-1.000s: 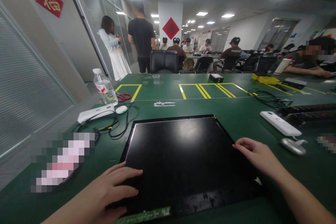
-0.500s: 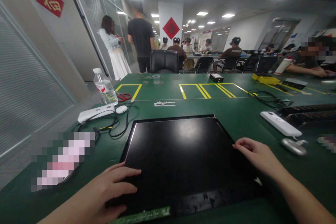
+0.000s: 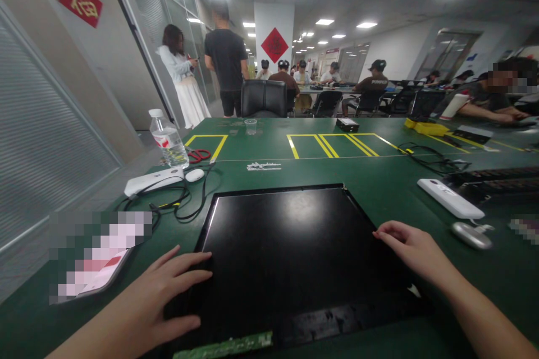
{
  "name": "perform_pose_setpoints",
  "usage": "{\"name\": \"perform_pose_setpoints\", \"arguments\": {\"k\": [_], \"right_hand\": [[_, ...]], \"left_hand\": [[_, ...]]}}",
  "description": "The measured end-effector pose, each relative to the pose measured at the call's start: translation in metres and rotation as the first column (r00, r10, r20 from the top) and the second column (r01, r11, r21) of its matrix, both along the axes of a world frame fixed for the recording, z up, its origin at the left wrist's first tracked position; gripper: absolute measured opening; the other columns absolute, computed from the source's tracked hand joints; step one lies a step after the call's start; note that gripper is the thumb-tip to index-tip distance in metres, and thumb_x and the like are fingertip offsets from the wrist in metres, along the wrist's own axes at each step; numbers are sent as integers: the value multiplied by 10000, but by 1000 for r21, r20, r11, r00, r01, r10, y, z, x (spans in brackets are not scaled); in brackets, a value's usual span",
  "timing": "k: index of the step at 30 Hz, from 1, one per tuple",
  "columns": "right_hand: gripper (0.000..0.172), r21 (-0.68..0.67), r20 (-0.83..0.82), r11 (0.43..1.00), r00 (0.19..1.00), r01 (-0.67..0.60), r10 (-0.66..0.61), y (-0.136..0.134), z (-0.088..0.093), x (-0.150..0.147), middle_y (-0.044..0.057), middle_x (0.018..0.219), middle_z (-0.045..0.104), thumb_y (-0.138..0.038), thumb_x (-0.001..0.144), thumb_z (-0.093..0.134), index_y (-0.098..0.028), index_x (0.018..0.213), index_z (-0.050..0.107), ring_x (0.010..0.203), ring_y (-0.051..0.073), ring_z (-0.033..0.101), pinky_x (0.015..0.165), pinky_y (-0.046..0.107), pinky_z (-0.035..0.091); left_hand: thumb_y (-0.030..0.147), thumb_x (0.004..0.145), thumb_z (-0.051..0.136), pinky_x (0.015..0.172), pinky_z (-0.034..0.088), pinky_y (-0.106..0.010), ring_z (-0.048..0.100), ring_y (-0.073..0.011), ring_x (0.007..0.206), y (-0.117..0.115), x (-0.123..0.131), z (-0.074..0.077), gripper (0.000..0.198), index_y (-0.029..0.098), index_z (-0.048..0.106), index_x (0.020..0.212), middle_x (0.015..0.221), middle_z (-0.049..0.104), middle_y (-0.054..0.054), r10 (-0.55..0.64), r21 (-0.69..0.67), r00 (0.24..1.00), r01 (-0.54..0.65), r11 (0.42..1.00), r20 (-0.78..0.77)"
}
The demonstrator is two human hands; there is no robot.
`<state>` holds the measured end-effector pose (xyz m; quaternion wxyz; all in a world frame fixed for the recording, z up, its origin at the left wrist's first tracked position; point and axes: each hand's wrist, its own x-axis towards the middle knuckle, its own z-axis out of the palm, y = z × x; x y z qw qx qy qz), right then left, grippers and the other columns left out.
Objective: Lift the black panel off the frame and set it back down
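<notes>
A flat black screen panel point(image 3: 290, 247) lies on the green table point(image 3: 379, 179) in front of me, with a green circuit strip point(image 3: 227, 344) along its near edge. My left hand point(image 3: 164, 291) rests open at the panel's left edge, fingers spread, tips on the black surface. My right hand point(image 3: 410, 249) lies on the panel's right edge, its fingers loosely bent and holding nothing.
At the left stand a water bottle point(image 3: 168, 139), red scissors point(image 3: 199, 155), a white power strip point(image 3: 154, 180) with black cables. A white device point(image 3: 450, 198) and a mouse point(image 3: 470, 234) lie at the right. Several people sit or stand beyond the table.
My left hand has slid left and back, from further on the panel to its left edge. My right hand and the panel have stayed put.
</notes>
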<state>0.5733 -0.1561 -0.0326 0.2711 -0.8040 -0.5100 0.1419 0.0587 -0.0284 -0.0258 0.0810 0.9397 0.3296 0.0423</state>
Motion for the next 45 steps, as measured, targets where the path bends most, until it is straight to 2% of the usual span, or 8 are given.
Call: {"name": "perform_pose_setpoints", "arguments": {"k": [5, 13, 18, 21, 25, 31, 39, 45], "right_hand": [[315, 11, 7, 1000, 1000, -5, 5, 0, 1, -1, 6, 718, 737, -525, 808, 548, -261, 795, 719, 667, 208, 665, 577, 300, 467], [314, 11, 19, 1000, 1000, -17, 16, -1, 1, 0, 8, 759, 742, -512, 815, 539, -257, 822, 722, 708, 212, 672, 591, 301, 470], [307, 14, 13, 999, 999, -37, 37, -1, 1, 0, 13, 794, 749, -501, 833, 533, -257, 843, 718, 729, 214, 672, 613, 306, 478], [307, 10, 16, 999, 999, -40, 40, -2, 1, -1, 14, 808, 752, -500, 840, 527, -259, 849, 718, 734, 214, 671, 619, 307, 480], [305, 30, 25, 999, 999, -39, 39, -2, 1, -1, 11, 800, 755, -501, 834, 530, -266, 843, 724, 741, 220, 680, 599, 301, 484], [290, 38, 32, 999, 999, -37, 36, -2, 1, -2, 5, 784, 751, -491, 821, 538, -269, 824, 726, 726, 214, 684, 601, 292, 490], [287, 28, 27, 998, 998, -49, 48, -1, 0, -1, 7, 803, 755, -484, 828, 536, -266, 829, 722, 743, 214, 682, 643, 310, 491], [276, 42, 41, 998, 998, -47, 45, -2, 0, -2, 2, 799, 753, -479, 824, 540, -270, 823, 719, 726, 208, 677, 640, 308, 493]], "left_hand": [[332, 909, 568, 1089, 405, -536, 616, -279, 1231, -2, 13, 4, 343, 428, 666, 1224, 1352, 671, 9, -16, 69, 999, 13, 998, 43], [61, 855, 409, 1135, 336, -523, 605, -224, 1227, -9, 21, -9, 533, 363, 683, 1198, 1365, 657, -18, 38, 138, 989, -58, 989, 140], [154, 873, 449, 1087, 388, -585, 580, -293, 1256, 0, 15, -13, 480, 359, 645, 1260, 1413, 613, -49, 54, 218, 994, -75, 973, 98], [238, 857, 513, 1047, 425, -615, 587, -368, 1240, 2, 15, -8, 439, 264, 662, 1269, 1380, 632, -131, 142, 278, 988, -152, 948, 58], [278, 834, 521, 987, 468, -644, 611, -432, 1195, -1, 23, -1, 404, 156, 740, 1151, 1325, 653, -226, 243, 343, 970, -227, 911, -4], [261, 831, 489, 974, 484, -633, 629, -429, 1177, -6, 34, -2, 415, 137, 760, 1119, 1305, 666, -238, 286, 406, 957, -242, 881, -50], [182, 820, 453, 1000, 484, -595, 634, -399, 1181, -2, 32, -8, 442, 107, 735, 1151, 1332, 646, -241, 228, 270, 973, -211, 939, -35], [152, 796, 457, 988, 515, -526, 633, -367, 1188, 3, 27, -15, 440, 115, 730, 1139, 1313, 652, -237, 195, 288, 981, -192, 938, 17]]}}
